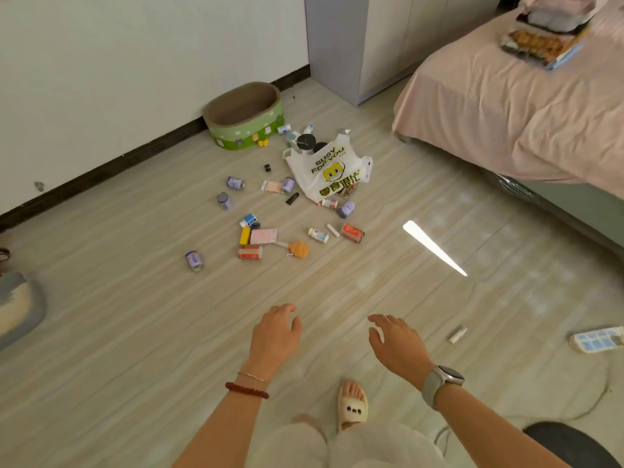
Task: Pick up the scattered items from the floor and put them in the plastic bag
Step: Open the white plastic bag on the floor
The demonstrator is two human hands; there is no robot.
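We hold our left hand (277,332) and right hand (396,344) out empty, fingers loose, well short of the bag (329,170). Left of the bag we count four purple cans (235,183); below it, two red cans (353,232).

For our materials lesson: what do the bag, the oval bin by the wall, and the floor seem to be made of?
Bag: thin white plastic film, slightly glossy, crumpled, with printed lettering.
Bin: probably cardboard; dull brown inside, thick rim, green printed outside.
Floor: hard and glossy, wood-grain streaks, mirrors a light strip; tile or laminate, cannot tell which.
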